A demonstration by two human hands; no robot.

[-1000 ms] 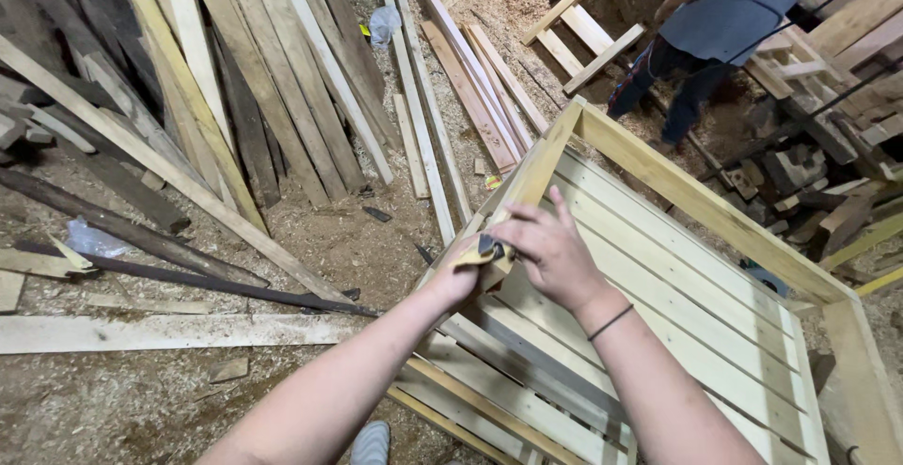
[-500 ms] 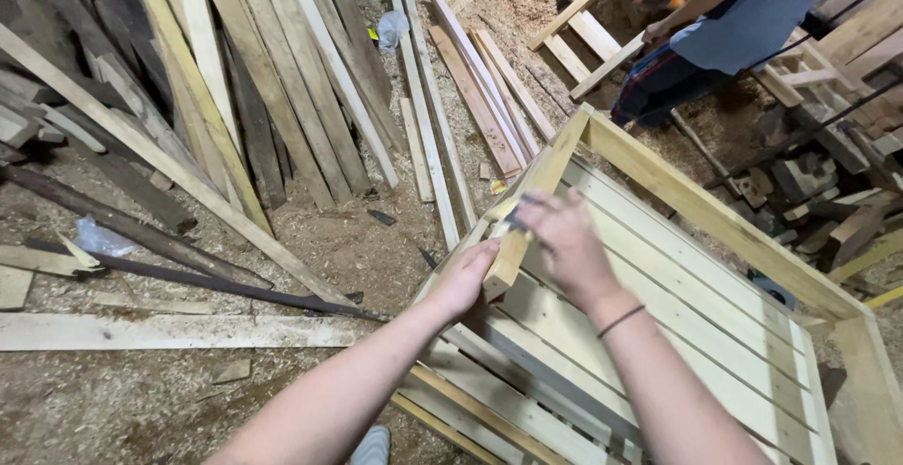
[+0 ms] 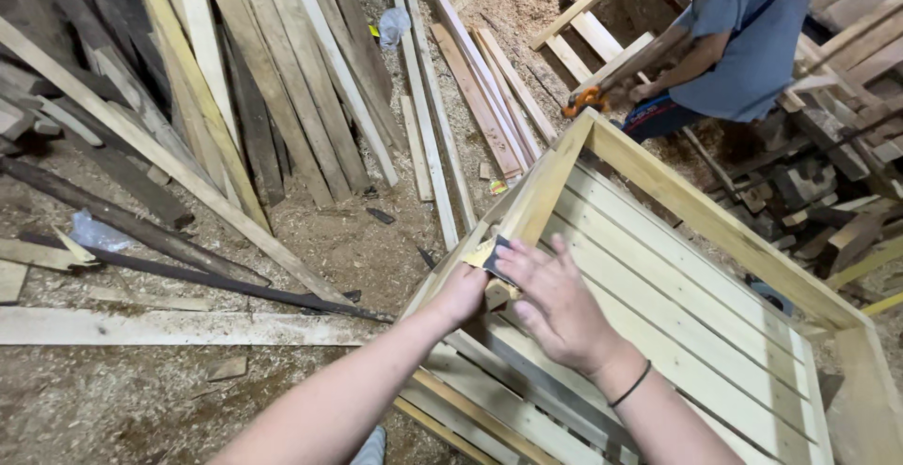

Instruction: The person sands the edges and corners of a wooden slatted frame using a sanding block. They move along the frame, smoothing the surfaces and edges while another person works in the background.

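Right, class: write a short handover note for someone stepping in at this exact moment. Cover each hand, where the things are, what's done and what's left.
Left hand: gripping the crate's top rail beside the sheet.
Right hand: flat, fingers spread, pressing a sheet of sandpaper on the rail.
Wooden slatted crate: tilted, on the sawdust floor; loose planks lie to its left.
A person in a blue shirt works behind it with an orange tool.
Done: the crate looks assembled. Left: cannot tell how much of the rail has been sanded.
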